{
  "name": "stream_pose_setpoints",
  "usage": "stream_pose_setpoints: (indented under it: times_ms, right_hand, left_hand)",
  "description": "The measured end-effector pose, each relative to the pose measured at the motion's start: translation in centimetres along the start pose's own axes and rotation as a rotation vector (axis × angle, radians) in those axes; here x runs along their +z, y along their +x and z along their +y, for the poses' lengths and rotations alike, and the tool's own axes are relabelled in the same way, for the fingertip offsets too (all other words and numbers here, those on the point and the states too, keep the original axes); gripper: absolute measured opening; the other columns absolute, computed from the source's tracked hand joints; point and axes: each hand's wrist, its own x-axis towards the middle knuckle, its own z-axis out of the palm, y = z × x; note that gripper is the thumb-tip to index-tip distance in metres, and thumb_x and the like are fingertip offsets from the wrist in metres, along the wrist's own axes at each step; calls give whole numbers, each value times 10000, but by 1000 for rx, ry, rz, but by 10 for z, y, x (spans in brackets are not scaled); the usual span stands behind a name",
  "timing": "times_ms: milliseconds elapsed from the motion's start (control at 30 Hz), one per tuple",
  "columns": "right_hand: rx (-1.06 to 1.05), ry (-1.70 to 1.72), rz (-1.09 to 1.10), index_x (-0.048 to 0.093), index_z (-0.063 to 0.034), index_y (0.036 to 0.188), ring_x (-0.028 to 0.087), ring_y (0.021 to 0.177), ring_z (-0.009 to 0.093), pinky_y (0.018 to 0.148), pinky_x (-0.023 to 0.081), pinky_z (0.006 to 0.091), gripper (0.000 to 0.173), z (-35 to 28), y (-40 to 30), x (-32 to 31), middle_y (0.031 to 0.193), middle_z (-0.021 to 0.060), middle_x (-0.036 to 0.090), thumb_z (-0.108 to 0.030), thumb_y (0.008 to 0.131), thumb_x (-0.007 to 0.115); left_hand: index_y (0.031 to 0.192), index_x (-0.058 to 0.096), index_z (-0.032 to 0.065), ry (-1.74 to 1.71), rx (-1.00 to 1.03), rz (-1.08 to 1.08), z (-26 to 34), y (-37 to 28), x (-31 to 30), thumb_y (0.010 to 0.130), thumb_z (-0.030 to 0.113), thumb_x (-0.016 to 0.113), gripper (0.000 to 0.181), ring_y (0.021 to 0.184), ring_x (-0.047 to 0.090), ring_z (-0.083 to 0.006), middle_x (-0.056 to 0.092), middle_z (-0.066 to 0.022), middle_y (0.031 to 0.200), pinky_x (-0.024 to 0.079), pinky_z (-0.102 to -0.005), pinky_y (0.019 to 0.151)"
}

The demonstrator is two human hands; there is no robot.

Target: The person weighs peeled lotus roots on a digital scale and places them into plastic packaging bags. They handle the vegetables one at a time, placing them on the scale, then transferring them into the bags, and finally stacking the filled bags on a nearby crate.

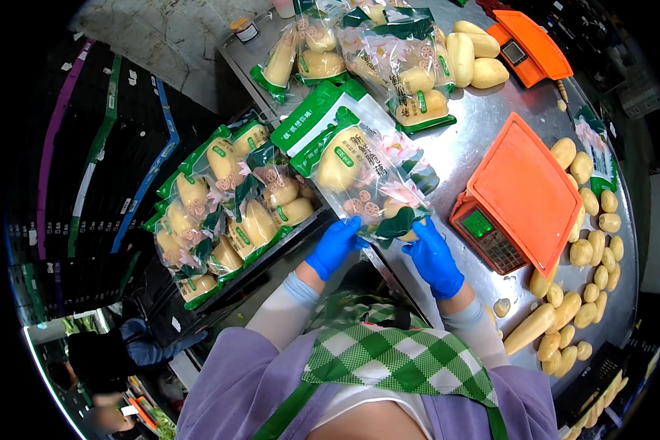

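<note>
Both my hands wear blue gloves and hold the near edge of a clear printed plastic bag (371, 179) with pale lotus root sections inside. My left hand (335, 245) pinches the bag's near left corner. At its near right corner, my right hand (432, 256) grips the film around a lotus root piece. The bag lies over a stack of flat green-and-white printed bags (313, 118). To its left, a black crate (264, 245) is heaped with filled bags (225, 203). An orange digital scale (522, 192) with a lit green display stands right of my right hand.
More filled bags (396, 66) lie at the steel table's (473, 126) far side, beside loose lotus roots (467, 52) and a second orange scale (533, 47). Many loose pieces (583, 253) spread along the right. Stacked black crates (99, 165) stand at left; a person (102, 352) is at lower left.
</note>
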Motion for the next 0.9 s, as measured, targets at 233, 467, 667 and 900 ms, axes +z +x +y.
stream_pose_setpoints:
  times_ms: [233, 467, 667, 900]
  right_hand:
    - [-252, -443, -177, 535, 2, 1180, 573, 898, 150, 776, 468, 275, 308, 17, 26, -13, 1046, 59, 597, -113, 894, 543]
    - [-414, -485, -48, 539, -25, 1212, 551, 1008, 169, 870, 463, 291, 334, 21, 70, 27, 1137, 101, 577, -143, 899, 543]
    - [-886, -1447, -171, 583, -56, 1193, 503, 1164, 326, 1019, 358, 421, 334, 1, 70, 17, 1207, 176, 564, -173, 906, 461]
    - [-1319, -1094, 139, 417, 17, 1331, 512, 1160, 435, 972, 413, 475, 650, -66, -48, 36, 1333, 266, 451, -151, 773, 705]
  left_hand:
    - [1226, 521, 14, -68, -198, -65, -8, -4, 6, 953, 265, 532, 371, 879, 647, -215, 651, -158, 1030, 517, -326, 788]
    - [1251, 504, 17, 34, -132, -67, 1, -9, 15, 944, 234, 543, 378, 843, 645, -190, 654, -134, 1008, 519, -310, 769]
    - [1119, 555, 30, -211, -31, -108, 32, -5, 16, 915, 204, 558, 268, 807, 637, -193, 654, -105, 922, 515, -307, 745]
    - [1109, 539, 21, -624, 276, -207, 114, -33, 36, 903, 138, 532, 237, 783, 633, -249, 647, -110, 833, 514, -332, 712]
